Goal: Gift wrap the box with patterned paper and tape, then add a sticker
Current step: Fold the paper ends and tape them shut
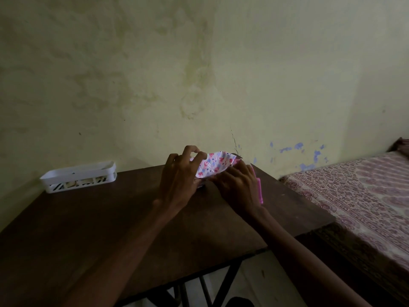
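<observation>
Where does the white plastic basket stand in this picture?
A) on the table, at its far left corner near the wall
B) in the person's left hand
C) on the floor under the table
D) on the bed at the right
A: the white basket sits on the dark table at its far left corner, close to the wall.

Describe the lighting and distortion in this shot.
Head view: dim overall; the table, left hand and right hand are underexposed; the patterned paper is the brightest spot, slightly glossy; the wide-angle lens stretches the forearms toward the bottom edge.
</observation>
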Demonstrator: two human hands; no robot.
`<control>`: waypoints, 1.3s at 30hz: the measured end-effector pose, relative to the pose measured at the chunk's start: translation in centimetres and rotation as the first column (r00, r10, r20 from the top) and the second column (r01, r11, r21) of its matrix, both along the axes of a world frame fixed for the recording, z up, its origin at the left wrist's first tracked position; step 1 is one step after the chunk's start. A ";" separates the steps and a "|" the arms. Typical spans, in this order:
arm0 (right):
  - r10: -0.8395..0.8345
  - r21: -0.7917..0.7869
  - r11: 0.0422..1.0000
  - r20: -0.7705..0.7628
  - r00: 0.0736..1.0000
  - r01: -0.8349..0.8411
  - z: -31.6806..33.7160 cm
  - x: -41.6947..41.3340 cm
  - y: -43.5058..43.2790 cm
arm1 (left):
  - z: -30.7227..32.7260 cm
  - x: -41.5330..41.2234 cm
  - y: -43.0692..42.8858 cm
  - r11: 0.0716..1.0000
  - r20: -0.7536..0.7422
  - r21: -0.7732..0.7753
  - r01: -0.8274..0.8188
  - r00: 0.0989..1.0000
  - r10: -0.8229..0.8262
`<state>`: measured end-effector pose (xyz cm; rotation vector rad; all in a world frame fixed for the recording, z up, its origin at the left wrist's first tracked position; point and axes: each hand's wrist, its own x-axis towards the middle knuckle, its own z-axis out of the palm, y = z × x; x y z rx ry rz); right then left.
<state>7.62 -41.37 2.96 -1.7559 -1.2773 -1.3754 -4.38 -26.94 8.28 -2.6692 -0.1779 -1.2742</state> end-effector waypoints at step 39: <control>0.519 0.078 0.833 -0.452 0.726 -0.547 1.5 1.8 5.1 | 0.7 -4.4 9.5 -0.299 0.097 -0.954 0.036 0.977 -0.191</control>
